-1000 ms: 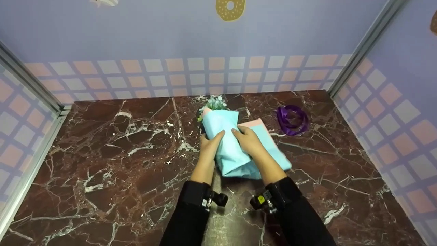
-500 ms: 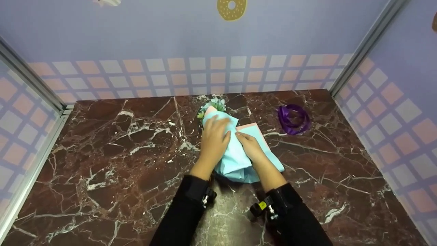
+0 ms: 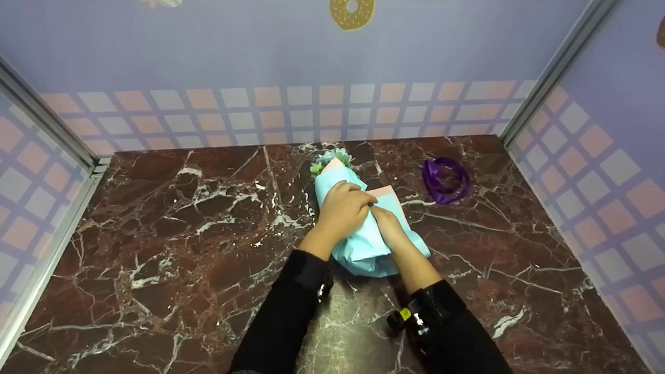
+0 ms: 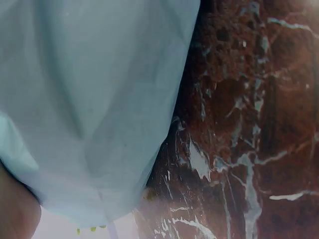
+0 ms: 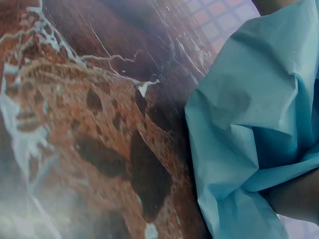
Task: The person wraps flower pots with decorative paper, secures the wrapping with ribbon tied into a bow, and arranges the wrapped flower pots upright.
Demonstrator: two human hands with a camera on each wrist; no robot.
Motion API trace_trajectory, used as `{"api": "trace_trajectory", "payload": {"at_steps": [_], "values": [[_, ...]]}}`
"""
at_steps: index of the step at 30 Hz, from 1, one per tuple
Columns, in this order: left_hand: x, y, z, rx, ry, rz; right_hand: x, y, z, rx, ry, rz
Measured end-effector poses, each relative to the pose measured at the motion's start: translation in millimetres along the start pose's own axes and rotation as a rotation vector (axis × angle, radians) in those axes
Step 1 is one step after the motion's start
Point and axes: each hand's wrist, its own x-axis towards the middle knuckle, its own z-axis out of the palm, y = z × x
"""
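A bouquet of pale blue-green flowers lies in light blue wrapping paper with a pink inner side. In the head view my left hand lies across the front of the wrap, its fingers bent over the paper beside the right hand's fingertips. My right hand holds the fold along the right side, its fingertips partly hidden by the left hand. A loose flap of the paper spreads out beyond the right hand. The left wrist view shows the smooth paper side, the right wrist view its crumpled lower end.
A coil of purple ribbon lies on the dark red marbled tabletop, to the right of the bouquet. Behind the table stands a lilac wall with a checked border, and side panels close in the left and right.
My left hand has moved from the wrap's left side up and over its front to meet the right hand. The right-hand flap has drawn inward a little, and the bouquet has shifted slightly right.
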Motion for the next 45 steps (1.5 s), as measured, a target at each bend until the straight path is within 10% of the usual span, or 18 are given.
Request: {"api": "trace_trajectory", "payload": {"at_steps": [12,40,45], "values": [[1.7,4.6,3.8,0.077,0.025,0.029,-19,2,-17,-0.023,0.011,-0.011],[2.2,5.6,1.4,0.177,-0.016,0.014,-81,11,-32,0.298,-0.148,0.078],[3.4,5.8,2.1,0.171,-0.004,0.027,-80,14,-53,0.200,-0.176,0.003]]}}
